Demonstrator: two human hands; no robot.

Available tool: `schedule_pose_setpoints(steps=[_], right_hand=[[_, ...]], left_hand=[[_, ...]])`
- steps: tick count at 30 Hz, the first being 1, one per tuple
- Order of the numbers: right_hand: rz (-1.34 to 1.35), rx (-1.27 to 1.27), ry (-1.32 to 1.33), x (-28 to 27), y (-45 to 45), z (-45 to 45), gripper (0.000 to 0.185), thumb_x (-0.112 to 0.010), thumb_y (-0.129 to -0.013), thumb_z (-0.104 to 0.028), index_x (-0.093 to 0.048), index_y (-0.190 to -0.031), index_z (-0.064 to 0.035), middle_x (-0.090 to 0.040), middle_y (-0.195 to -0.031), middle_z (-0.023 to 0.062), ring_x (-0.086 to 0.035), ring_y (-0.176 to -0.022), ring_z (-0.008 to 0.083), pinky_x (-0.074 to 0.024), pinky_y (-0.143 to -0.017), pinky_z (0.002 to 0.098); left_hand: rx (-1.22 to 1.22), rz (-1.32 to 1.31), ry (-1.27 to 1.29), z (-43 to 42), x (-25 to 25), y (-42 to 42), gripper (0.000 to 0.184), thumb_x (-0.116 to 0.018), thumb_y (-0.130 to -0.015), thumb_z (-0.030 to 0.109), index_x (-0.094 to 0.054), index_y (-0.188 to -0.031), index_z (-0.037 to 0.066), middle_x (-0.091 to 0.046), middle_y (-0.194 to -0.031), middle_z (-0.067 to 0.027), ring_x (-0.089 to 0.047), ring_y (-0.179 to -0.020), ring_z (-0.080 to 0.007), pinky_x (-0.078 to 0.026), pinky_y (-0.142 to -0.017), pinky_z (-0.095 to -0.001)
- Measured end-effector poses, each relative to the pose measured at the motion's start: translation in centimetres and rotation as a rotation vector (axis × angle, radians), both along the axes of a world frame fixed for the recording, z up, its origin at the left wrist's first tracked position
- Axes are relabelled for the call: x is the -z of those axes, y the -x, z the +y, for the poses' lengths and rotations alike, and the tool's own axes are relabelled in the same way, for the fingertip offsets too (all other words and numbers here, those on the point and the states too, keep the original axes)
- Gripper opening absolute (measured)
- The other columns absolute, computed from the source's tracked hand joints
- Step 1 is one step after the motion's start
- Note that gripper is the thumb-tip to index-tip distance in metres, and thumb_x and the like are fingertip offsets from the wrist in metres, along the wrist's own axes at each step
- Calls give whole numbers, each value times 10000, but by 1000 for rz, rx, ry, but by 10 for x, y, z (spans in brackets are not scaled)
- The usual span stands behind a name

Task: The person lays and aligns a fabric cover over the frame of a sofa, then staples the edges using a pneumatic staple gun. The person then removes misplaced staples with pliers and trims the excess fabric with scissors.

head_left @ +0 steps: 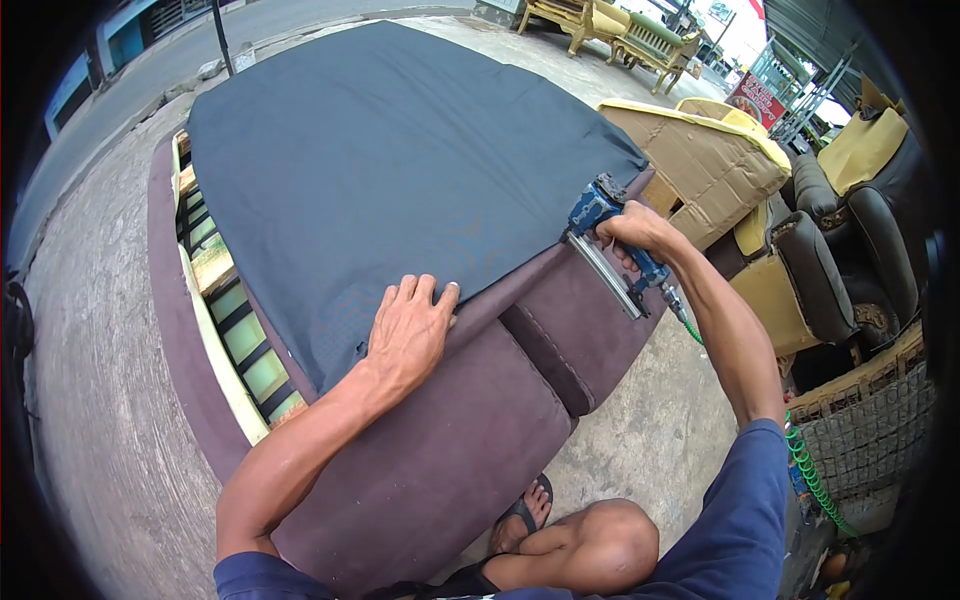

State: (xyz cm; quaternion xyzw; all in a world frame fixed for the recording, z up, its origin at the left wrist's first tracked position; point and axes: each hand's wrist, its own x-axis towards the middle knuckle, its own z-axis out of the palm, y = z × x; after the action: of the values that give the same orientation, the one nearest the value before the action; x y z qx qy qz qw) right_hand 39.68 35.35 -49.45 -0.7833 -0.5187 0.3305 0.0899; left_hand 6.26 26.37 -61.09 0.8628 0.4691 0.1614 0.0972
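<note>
My right hand (640, 235) is wrapped round the handle of a blue pneumatic staple gun (598, 205). Its nose is close to the edge of a dark fabric sheet (400, 150); whether it touches cannot be made out. A green coiled air hose (692, 330) joins the handle's end. My left hand (410, 325) lies flat, fingers stretched out, on the fabric near its front edge. The fabric covers most of the underside of a purple upholstered sofa (450, 430). On the left side the wooden frame and black webbing straps (240, 330) show uncovered.
Cardboard-covered furniture (700, 165) stands just beyond the sofa at the right. Old dark armchairs (820, 270) and a woven-sided piece (870, 420) crowd the right side. Gold-framed benches (630, 40) stand at the back. Concrete floor (100, 370) runs along the left.
</note>
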Motion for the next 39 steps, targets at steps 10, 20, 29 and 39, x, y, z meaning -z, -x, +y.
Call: schedule_pose_setpoints(steps=[10, 20, 29, 39], right_hand=[[-44, -39, -95, -13, 46, -21, 237, -704, -749, -178, -667, -746, 56, -556, -595, 70, -542, -429, 162, -441, -390, 338], [-231, -104, -7, -1, 50, -9, 217, -707, -699, -182, -691, -681, 35, -560, -520, 76, -556, -426, 172, -447, -399, 353], [-76, -112, 47, -10, 80, -29, 210, -683, -733, -161, -679, -692, 46, -551, -561, 60, -525, -419, 144, -436, -376, 325], [-87, -148, 46, -11, 97, -35, 235, -712, -726, -174, -673, -688, 54, -570, -584, 76, -554, -443, 160, -438, -382, 339]], left_hand=[[313, 101, -389, -11, 26, 27, 217, -621, -869, 61, -670, -1040, -66, -572, -925, -96, -569, -887, -213, -451, -790, -356], [295, 71, -428, -14, 36, 26, 226, -643, -863, 84, -692, -1030, -59, -581, -948, -88, -563, -891, -203, -444, -785, -346], [269, 39, -448, -13, 40, 25, 132, -630, -862, 88, -696, -934, 0, -579, -956, -61, -552, -888, -189, -442, -800, -333], [249, 28, -507, -10, 40, 23, 94, -633, -861, 74, -697, -850, 6, -556, -895, -59, -547, -879, -182, -446, -800, -327]])
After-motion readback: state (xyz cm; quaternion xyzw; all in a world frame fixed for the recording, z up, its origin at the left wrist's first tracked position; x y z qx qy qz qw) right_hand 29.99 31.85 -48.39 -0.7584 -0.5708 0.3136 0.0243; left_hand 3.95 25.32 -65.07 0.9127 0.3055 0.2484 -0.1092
